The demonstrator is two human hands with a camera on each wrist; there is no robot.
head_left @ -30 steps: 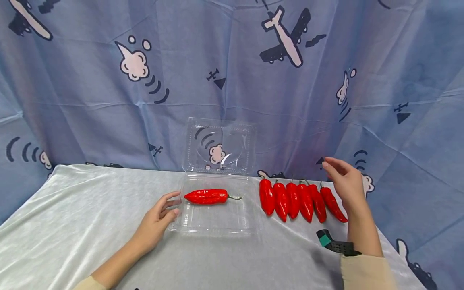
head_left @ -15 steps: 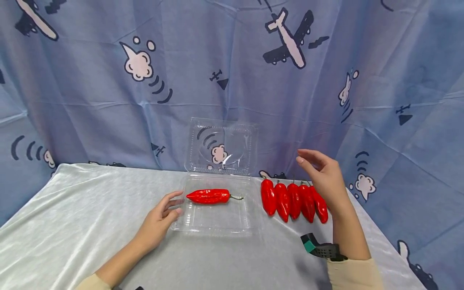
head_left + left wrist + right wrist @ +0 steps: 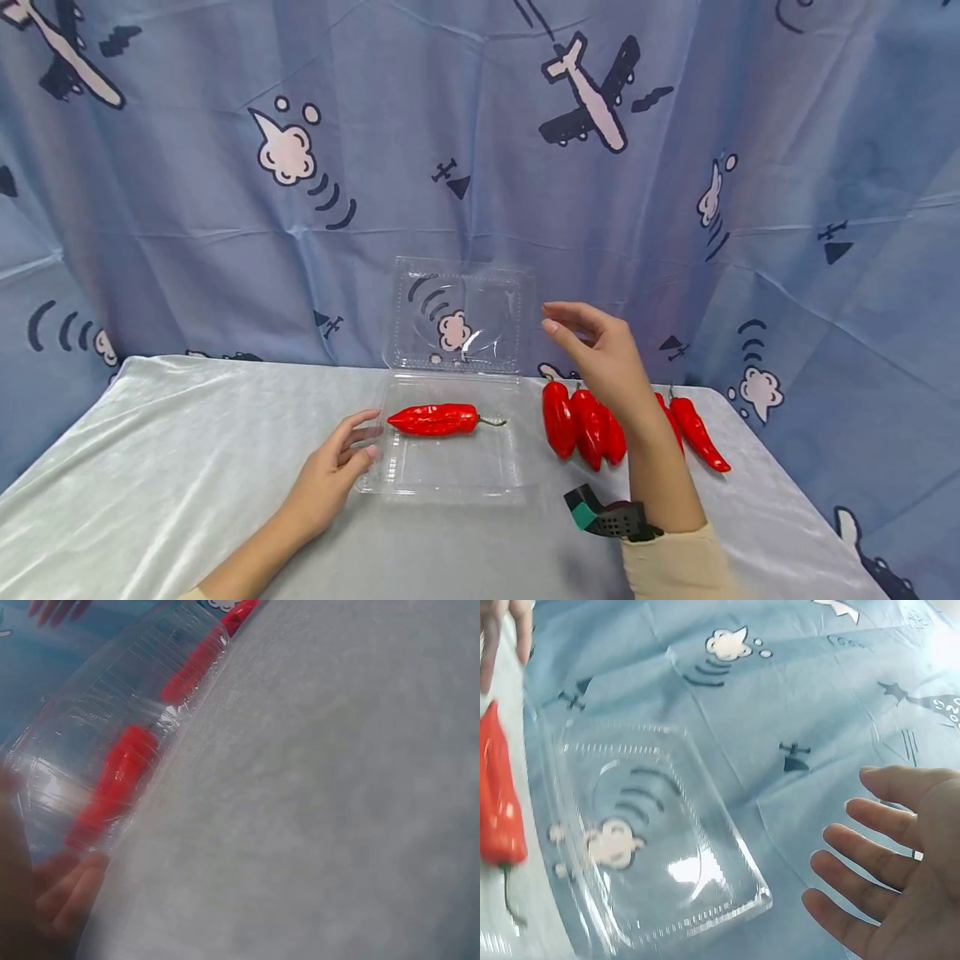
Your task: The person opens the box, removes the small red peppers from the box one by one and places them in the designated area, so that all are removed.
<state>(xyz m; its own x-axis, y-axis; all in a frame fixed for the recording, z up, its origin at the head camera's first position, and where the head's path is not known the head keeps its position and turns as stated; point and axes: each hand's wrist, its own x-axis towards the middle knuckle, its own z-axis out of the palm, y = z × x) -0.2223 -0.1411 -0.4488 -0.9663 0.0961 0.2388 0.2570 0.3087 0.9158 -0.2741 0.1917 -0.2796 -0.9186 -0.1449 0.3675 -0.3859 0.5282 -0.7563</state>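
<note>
A clear plastic clamshell box (image 3: 450, 479) stands with its lid (image 3: 487, 317) raised against the curtain. Inside its base lies one red pepper (image 3: 432, 420), its green stem pointing right. My left hand (image 3: 330, 475) rests at the left side of the box, fingertips at its wall with the fingers slightly bent. My right hand (image 3: 603, 354) is raised over the row of peppers, just right of the lid, holding nothing. In the right wrist view its fingers (image 3: 862, 855) are spread and relaxed. Several more red peppers (image 3: 558, 421) lie in a row beneath it, partly hidden by the right forearm.
A white cloth (image 3: 450, 550) covers the table. A blue curtain (image 3: 375, 100) printed with planes and clouds hangs right behind it. One pepper (image 3: 699, 435) lies at the right end of the row. The right wrist wears a black strap device (image 3: 611, 517).
My right hand has moved left from above the right end of the pepper row to close beside the raised lid. The left hand keeps its place at the box; the view tilts slightly.
</note>
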